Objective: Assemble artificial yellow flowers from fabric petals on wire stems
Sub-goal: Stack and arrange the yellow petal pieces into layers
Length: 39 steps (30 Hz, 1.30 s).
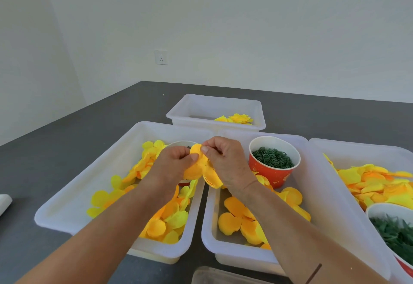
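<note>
Both hands meet above the gap between two white bins, holding a cluster of yellow-orange fabric petals (199,167). My left hand (173,163) pinches the petals from the left with thumb and curled fingers. My right hand (225,158) pinches their upper edge from the right. No wire stem shows; the petals and fingers hide it if there is one. Loose yellow petals (161,221) fill the left bin (67,205), and more orange petals (237,219) lie in the middle bin (317,194).
A red paper cup of green rings (273,161) stands in the middle bin. Another cup (181,144) sits behind my left hand. A far bin (194,107) holds finished yellow flowers (238,118). The right bin (357,149) holds petals and a cup of green pieces (395,232).
</note>
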Tool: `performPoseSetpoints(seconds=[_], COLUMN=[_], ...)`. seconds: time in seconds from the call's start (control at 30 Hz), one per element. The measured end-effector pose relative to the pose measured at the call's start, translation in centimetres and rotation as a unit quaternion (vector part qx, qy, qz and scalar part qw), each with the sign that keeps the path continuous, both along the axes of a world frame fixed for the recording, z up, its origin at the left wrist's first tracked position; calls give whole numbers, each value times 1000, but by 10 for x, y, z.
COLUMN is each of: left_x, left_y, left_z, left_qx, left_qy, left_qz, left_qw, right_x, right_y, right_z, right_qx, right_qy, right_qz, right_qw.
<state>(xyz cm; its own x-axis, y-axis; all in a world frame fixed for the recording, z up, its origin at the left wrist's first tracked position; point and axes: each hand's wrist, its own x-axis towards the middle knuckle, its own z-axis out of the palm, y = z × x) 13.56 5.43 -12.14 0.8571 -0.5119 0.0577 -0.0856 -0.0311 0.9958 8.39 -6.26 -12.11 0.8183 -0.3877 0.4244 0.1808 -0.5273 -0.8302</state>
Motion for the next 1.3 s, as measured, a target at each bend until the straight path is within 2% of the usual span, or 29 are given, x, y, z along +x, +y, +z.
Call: performPoseSetpoints(seconds=[0.03, 0.1, 0.2, 0.27, 0.33, 0.63, 0.77, 0.83, 1.1, 1.23, 1.3], left_x=[0, -2, -4, -3, -1, 0, -5, -5, 0, -1, 1], left_y=[2, 5, 1, 0, 2, 1, 1, 0, 5, 5, 6], left_z=[2, 4, 1, 1, 2, -3, -3, -3, -3, -2, -2], left_qx=[-25, -48, -27, -19, -23, 22, 8, 18, 9, 1, -10], left_qy=[42, 67, -5, -49, -50, -136, -178, -202, -144, -130, -90], left_qz=[-20, -18, 91, 173, 207, 193, 141, 145, 181, 155, 132], left_qw=[999, 996, 995, 983, 977, 971, 974, 969, 973, 979, 987], right_x=[0, 1, 2, 3, 3, 2, -1, -2, -3, -1, 2], right_y=[-1, 0, 1, 0, -1, -2, 2, 6, 10, 7, 6], right_z=[0, -1, -1, -1, 0, 1, 3, 4, 3, 1, -1], right_qx=[34, 104, 208, 235, 235, 170, -2, -35, -79, -82, -85], right_qy=[2, -6, -21, -17, -1, 14, 4, -4, -22, 5, 30], right_qz=[12, 24, 19, 17, 18, -32, -70, -67, -23, -13, -9], right_qw=[999, 994, 978, 972, 972, 985, 998, 997, 996, 997, 996])
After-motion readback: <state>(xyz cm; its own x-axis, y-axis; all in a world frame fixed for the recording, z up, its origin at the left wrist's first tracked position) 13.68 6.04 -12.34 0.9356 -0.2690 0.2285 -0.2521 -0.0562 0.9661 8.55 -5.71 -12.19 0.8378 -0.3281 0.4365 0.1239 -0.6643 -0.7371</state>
